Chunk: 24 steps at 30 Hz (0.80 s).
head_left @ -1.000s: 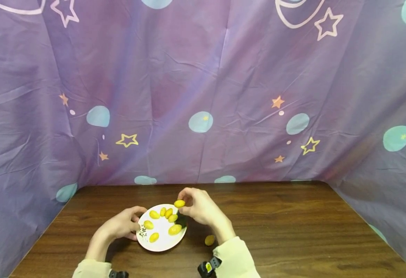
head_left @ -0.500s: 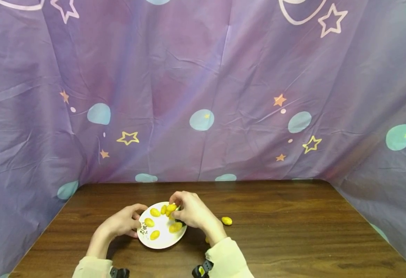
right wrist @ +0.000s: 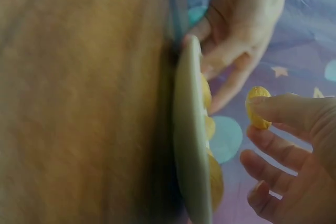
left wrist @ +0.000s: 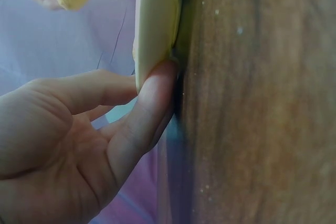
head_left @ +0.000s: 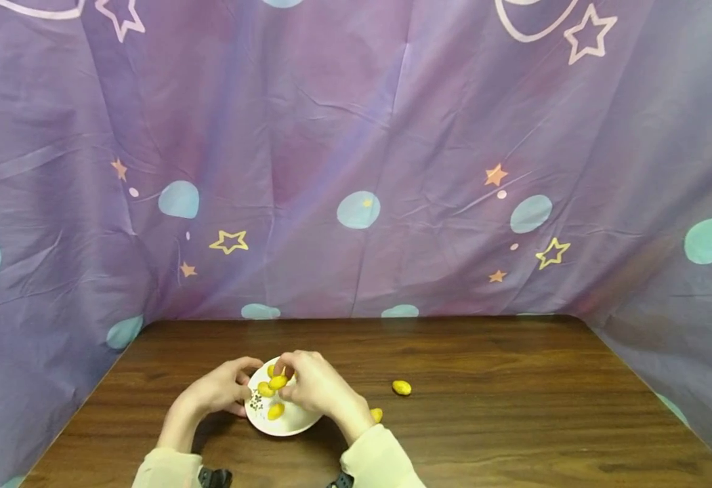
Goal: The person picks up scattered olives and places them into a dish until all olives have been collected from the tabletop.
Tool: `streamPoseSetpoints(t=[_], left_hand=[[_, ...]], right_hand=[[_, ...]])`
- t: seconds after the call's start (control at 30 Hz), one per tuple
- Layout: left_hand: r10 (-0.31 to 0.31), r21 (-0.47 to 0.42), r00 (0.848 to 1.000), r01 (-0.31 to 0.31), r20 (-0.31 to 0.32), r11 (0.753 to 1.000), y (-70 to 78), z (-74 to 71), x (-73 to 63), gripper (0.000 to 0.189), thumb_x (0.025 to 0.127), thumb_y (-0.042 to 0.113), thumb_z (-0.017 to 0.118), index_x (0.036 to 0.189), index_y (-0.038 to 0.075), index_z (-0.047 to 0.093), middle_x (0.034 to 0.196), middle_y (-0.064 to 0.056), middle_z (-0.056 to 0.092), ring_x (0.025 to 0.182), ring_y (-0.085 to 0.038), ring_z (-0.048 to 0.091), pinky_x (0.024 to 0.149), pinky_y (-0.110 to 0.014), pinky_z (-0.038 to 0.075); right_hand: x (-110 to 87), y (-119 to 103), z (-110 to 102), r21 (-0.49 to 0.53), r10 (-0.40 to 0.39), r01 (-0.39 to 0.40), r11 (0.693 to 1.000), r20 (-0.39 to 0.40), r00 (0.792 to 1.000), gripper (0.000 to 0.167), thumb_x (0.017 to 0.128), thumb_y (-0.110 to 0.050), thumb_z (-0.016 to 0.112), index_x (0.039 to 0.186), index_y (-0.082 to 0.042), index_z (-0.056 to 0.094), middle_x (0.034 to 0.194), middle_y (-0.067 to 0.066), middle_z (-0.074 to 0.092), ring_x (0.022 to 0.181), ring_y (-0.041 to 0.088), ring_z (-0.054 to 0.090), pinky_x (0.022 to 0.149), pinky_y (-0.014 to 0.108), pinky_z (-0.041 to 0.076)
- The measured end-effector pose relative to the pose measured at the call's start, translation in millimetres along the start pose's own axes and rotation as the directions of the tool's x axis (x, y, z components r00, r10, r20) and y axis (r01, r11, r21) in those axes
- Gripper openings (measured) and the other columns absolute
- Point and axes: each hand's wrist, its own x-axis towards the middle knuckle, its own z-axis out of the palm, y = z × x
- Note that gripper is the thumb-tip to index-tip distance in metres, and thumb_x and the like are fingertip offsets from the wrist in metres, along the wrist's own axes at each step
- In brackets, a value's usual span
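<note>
My left hand (head_left: 218, 390) holds the edge of a white round plate (head_left: 295, 421), pinching the rim between its fingers in the left wrist view. Several small yellow oval fruits (head_left: 276, 411) lie on the plate, near a patch of dark speckles by the left rim. Over the plate, my right hand (head_left: 322, 388) pinches one yellow oval fruit (right wrist: 259, 118) between thumb and fingertips. The right wrist view has this fruit raised apart from those on the plate. From the head, the right hand hides the plate's far right part.
Two more yellow fruits lie on the brown wooden table (head_left: 514, 407) to the right: one fruit (head_left: 401, 388) farther out, another fruit (head_left: 377, 414) partly behind the right forearm. A purple patterned curtain (head_left: 356, 149) surrounds the table's back and sides.
My right hand has moved left across the plate, carrying the yellow fruit toward the plate's left side. The left hand keeps its hold on the rim. Two table fruits show beside the forearm.
</note>
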Motion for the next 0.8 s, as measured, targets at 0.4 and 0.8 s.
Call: streamPoseSetpoints(t=[0.4, 0.8], left_hand=[[0.019, -0.007, 1.0, -0.019, 0.014, 1.0, -2.9, 1.8, -2.4, 0.06, 0.076, -0.014, 0.051, 0.134, -0.016, 0.037, 0.092, -0.02, 0.049, 0.072, -0.024, 0.059, 0.061, -0.039, 0.059], [0.005, -0.017, 1.0, -0.004, 0.013, 1.0, -0.2, 0.8, -1.0, 0.06, 0.077, -0.014, 0.052, 0.135, -0.014, 0.038, 0.093, -0.02, 0.048, 0.073, -0.025, 0.059, 0.062, -0.038, 0.06]], right_hand=[[-3.8, -19.7, 19.8, -0.145, -0.028, 0.039, 0.989, 0.079, 0.996, 0.014, 0.074, -0.008, 0.076, 0.083, -0.017, 0.07, 0.076, -0.013, 0.06, 0.076, 0.005, 0.053, 0.064, 0.019, 0.044], [-4.6, -18.0, 4.8, -0.145, -0.01, 0.029, 0.989, 0.13, 0.991, 0.022, 0.077, -0.015, 0.078, 0.097, -0.016, 0.07, 0.092, -0.005, 0.064, 0.087, 0.006, 0.056, 0.077, 0.019, 0.047]])
